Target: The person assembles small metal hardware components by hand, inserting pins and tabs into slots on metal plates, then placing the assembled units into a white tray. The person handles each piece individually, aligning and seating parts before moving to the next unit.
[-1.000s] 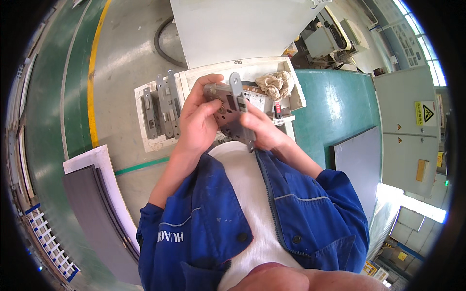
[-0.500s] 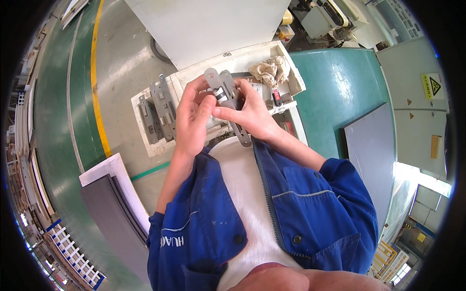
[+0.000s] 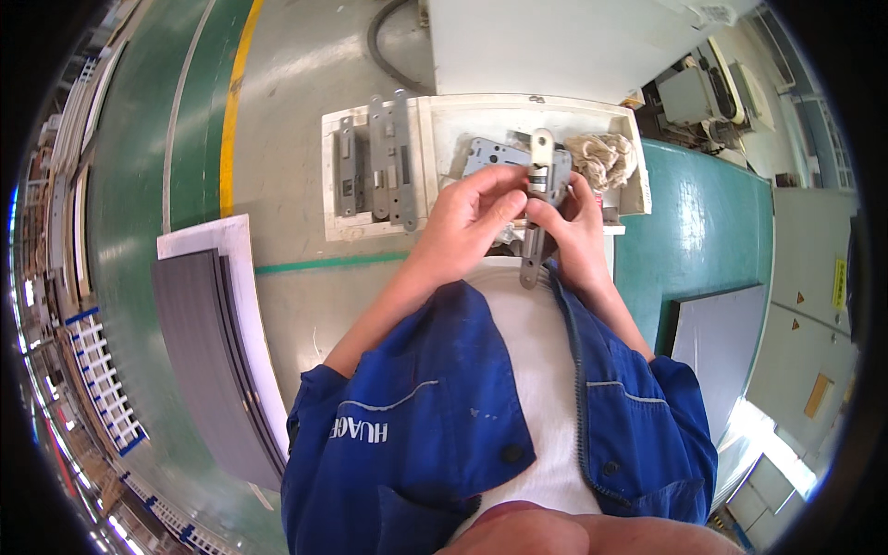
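Observation:
A mortise lock (image 3: 542,146) with a long rounded faceplate is held up in front of my chest, its faceplate running nearly upright. My left hand (image 3: 476,217) grips it from the left, thumb and fingers at the latch in the middle. From the other side my right hand (image 3: 575,231) holds the lock, its thumb pressed on the faceplate and its fingers behind the case. Beyond the hands, a grey lock case (image 3: 488,155) lies in a white wooden tray (image 3: 425,148), partly covered by my fingers. Several more mortise locks (image 3: 378,166) stand side by side in the tray's left section.
A crumpled cloth (image 3: 601,159) lies at the tray's right end. Behind the tray rises a large white panel (image 3: 555,55). Dark boards (image 3: 190,324) lean in a stack at left, and a grey sheet (image 3: 717,328) lies at right. A black hose (image 3: 379,42) curves over the floor.
The view has swung, so the tray and my hands sit further right in the picture. The lock, tilted before, is now closer to upright, still in both hands.

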Motion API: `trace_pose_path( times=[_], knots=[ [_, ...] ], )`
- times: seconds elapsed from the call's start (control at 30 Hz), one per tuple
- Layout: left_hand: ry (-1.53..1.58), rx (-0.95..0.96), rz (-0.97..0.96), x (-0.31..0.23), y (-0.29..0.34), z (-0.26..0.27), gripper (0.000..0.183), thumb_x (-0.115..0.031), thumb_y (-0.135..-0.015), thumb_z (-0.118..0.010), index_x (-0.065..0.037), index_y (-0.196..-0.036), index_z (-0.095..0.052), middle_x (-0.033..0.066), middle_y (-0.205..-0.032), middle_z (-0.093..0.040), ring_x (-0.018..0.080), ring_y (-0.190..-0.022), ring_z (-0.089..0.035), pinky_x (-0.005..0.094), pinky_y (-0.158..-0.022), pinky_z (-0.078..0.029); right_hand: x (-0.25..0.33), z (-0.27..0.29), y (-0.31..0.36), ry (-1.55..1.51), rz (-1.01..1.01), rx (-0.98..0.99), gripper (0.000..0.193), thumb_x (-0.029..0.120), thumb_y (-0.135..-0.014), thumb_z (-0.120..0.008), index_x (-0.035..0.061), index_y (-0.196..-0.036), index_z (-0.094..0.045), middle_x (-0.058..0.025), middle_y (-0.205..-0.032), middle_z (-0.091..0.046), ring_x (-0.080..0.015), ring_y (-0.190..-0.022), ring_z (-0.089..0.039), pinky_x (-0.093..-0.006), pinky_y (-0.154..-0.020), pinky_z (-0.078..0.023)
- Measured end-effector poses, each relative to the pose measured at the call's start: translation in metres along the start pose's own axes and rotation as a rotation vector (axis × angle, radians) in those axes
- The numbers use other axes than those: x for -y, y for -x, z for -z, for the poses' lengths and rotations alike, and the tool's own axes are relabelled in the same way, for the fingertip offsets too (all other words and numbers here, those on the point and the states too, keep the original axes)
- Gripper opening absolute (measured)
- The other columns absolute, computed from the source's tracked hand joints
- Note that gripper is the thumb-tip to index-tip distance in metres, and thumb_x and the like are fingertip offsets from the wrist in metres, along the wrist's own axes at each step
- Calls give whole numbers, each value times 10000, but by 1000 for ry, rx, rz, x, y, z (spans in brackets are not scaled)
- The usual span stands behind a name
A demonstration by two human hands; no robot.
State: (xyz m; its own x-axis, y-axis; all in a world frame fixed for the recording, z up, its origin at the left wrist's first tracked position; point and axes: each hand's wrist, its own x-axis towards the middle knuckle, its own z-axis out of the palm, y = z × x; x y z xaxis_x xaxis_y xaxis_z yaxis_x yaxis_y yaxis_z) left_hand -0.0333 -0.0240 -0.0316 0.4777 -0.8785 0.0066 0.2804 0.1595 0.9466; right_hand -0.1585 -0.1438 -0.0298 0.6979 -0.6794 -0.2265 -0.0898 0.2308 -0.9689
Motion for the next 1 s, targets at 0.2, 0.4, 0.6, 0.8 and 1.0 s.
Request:
trace_pose_path(
  times=[0.2,0.4,0.6,0.8,1.0],
  knots=[
    [-411,-202,72,8,36,44,225,-65,-970,-664,22,-1175,-693,84,-1027,-735,133,-959,-700,285,-857,-564,-7,-4,0,-131,-47,-32,478,150,-887,-778,-28,-1254,-529,-87,-1017,-680,-106,-860,-632,-261,-737,-519],
    [-743,-655,1,1,66,118,188,-78,-954,-678,-17,-1123,-732,48,-920,-740,97,-786,-661,264,-719,-536,-9,-7,1,-93,-77,-40,507,200,-892,-778,-27,-1267,-523,-64,-983,-654,-104,-830,-611,-253,-710,-508],
    [-981,-827,-6,-5,84,160,190,-78,-928,-677,-9,-1093,-740,105,-882,-737,137,-768,-668,274,-697,-525,-9,-16,1,-89,-75,-33,548,213,-891,-784,-29,-1300,-511,-89,-1052,-660,-119,-900,-610,-268,-741,-514],
    [-1160,-776,40,7,75,153,245,-171,-860,-764,-30,-1058,-747,103,-906,-704,194,-768,-658,343,-716,-532,-8,-24,3,-60,-115,-30,567,215,-890,-779,-34,-1314,-497,-87,-1040,-651,-127,-901,-612,-270,-746,-513],
    [-1279,-803,70,13,67,147,315,-226,-812,-825,-63,-1067,-739,68,-910,-667,218,-793,-638,365,-724,-515,-7,-27,3,14,-133,-36,577,225,-879,-776,-39,-1308,-495,-78,-970,-637,-122,-844,-612,-267,-689,-505]
  ],
)
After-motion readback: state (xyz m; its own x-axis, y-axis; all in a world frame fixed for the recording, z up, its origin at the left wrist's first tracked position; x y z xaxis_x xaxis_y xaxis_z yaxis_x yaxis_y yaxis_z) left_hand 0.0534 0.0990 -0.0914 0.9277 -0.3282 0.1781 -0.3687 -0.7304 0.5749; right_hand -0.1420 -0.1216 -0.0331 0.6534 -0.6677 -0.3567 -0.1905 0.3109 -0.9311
